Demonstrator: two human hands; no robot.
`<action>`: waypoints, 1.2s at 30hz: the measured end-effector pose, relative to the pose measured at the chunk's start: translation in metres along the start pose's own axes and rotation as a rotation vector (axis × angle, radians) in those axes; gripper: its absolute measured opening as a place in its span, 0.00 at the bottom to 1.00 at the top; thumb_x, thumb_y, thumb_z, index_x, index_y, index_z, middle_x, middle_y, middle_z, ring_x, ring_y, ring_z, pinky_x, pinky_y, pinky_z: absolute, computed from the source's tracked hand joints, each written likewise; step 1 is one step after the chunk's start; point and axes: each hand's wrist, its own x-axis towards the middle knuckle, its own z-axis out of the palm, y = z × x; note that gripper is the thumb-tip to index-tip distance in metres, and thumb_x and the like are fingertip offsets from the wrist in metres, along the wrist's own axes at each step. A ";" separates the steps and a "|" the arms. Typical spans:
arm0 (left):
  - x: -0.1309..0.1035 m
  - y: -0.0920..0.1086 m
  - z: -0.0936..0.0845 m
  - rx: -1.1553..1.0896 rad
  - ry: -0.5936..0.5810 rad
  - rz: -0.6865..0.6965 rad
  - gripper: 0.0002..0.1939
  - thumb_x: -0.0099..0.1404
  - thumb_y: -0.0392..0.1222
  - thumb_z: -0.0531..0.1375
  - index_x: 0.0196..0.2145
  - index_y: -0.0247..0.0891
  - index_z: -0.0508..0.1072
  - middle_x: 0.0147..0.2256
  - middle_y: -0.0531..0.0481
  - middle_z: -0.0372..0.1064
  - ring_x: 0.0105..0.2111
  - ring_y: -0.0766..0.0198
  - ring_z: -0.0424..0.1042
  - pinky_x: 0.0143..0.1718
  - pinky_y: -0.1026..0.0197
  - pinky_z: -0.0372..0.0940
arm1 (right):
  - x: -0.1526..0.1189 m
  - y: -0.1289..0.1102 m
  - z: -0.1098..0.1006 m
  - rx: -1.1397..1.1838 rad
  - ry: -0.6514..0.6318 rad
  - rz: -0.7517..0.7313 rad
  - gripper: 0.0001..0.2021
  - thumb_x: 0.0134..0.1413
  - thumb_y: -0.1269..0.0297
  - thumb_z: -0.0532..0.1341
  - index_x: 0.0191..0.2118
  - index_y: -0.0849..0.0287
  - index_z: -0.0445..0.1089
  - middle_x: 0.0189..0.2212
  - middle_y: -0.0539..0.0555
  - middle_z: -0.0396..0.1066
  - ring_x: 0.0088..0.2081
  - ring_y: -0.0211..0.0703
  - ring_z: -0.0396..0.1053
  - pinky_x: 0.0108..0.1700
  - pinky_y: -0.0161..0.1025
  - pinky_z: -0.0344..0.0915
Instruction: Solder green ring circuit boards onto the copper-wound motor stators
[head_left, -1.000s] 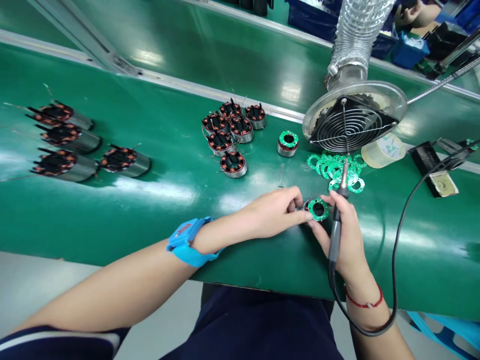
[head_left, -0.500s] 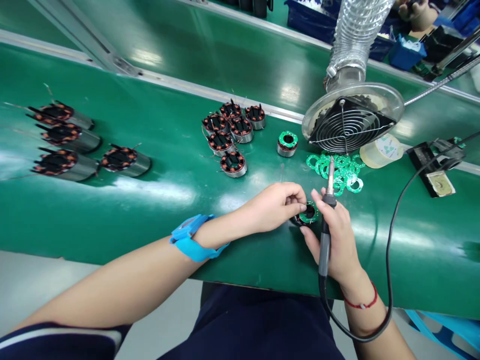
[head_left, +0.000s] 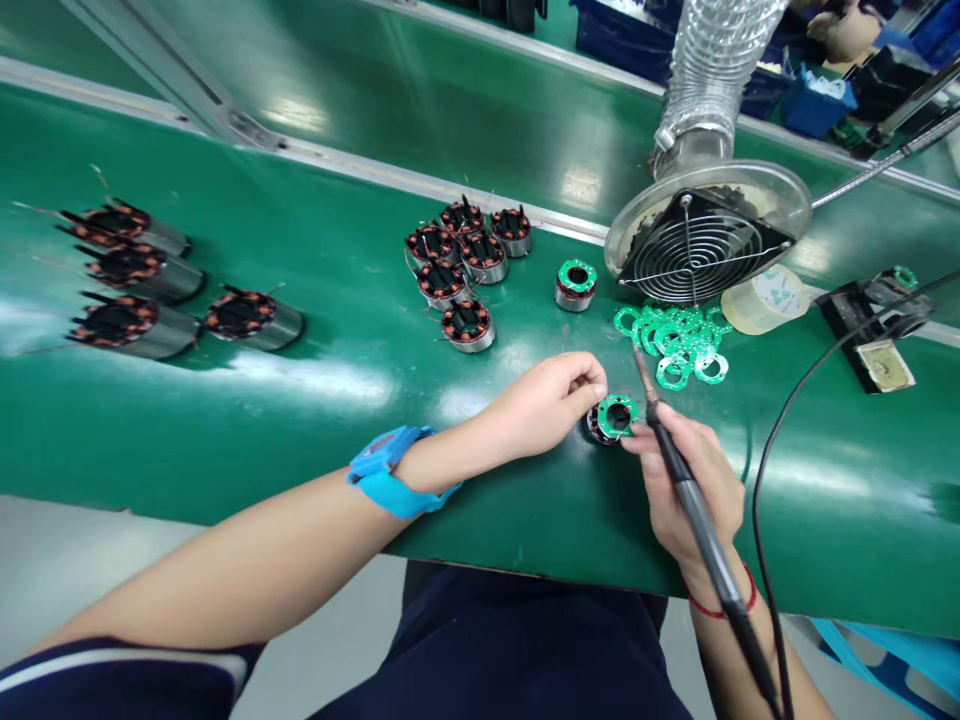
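In my right hand (head_left: 716,470) is a soldering iron (head_left: 684,470), its tip pointing up and away, near the loose green ring boards. A motor stator (head_left: 598,428) with a green ring-shaped circuit board (head_left: 604,424) on top stands between my hands. My right fingertips are at the board's right edge; whether they touch it I cannot tell. My left hand (head_left: 551,405) has thumb and fingers pinched together at the stator's upper left. What is in that pinch, if anything, is too small to make out. A blue strap (head_left: 386,470) circles my left wrist.
Several bare stators (head_left: 466,326) stand left of centre, more (head_left: 251,318) at far left. One board-topped stator (head_left: 576,288) stands beyond my hands. Green ring boards (head_left: 673,372) lie below a fume extractor (head_left: 694,250). Right of it are a tape roll (head_left: 757,300) and an iron stand (head_left: 855,340).
The soldering iron has swung from near upright to a slant, its tip moving down and left. My right hand has turned and drawn slightly right; more of the board shows. My left hand rose slightly.
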 end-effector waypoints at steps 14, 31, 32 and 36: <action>0.006 0.007 0.004 0.090 0.099 -0.015 0.07 0.64 0.33 0.56 0.28 0.36 0.67 0.23 0.57 0.64 0.24 0.69 0.62 0.27 0.64 0.55 | -0.020 0.005 -0.008 0.033 0.166 0.196 0.11 0.62 0.57 0.60 0.45 0.55 0.74 0.31 0.53 0.76 0.23 0.42 0.74 0.28 0.44 0.75; 0.007 0.007 0.012 0.321 0.197 0.153 0.08 0.63 0.30 0.56 0.28 0.37 0.64 0.27 0.54 0.64 0.28 0.66 0.63 0.31 0.62 0.58 | -0.007 0.004 0.011 -0.059 -0.111 0.390 0.28 0.59 0.58 0.64 0.63 0.53 0.58 0.51 0.60 0.74 0.51 0.51 0.75 0.52 0.54 0.73; 0.009 0.005 0.011 0.285 0.176 0.131 0.07 0.64 0.31 0.56 0.28 0.37 0.64 0.27 0.54 0.64 0.28 0.65 0.64 0.31 0.61 0.59 | -0.008 0.003 0.012 -0.059 -0.108 0.410 0.27 0.60 0.57 0.63 0.62 0.53 0.59 0.51 0.60 0.74 0.50 0.51 0.75 0.52 0.54 0.73; 0.011 -0.007 0.000 0.056 -0.001 0.088 0.04 0.65 0.34 0.56 0.39 0.37 0.67 0.39 0.49 0.71 0.39 0.62 0.71 0.39 0.59 0.66 | -0.006 0.000 0.012 -0.060 -0.092 0.470 0.26 0.61 0.56 0.62 0.62 0.52 0.59 0.52 0.60 0.74 0.52 0.52 0.74 0.54 0.56 0.71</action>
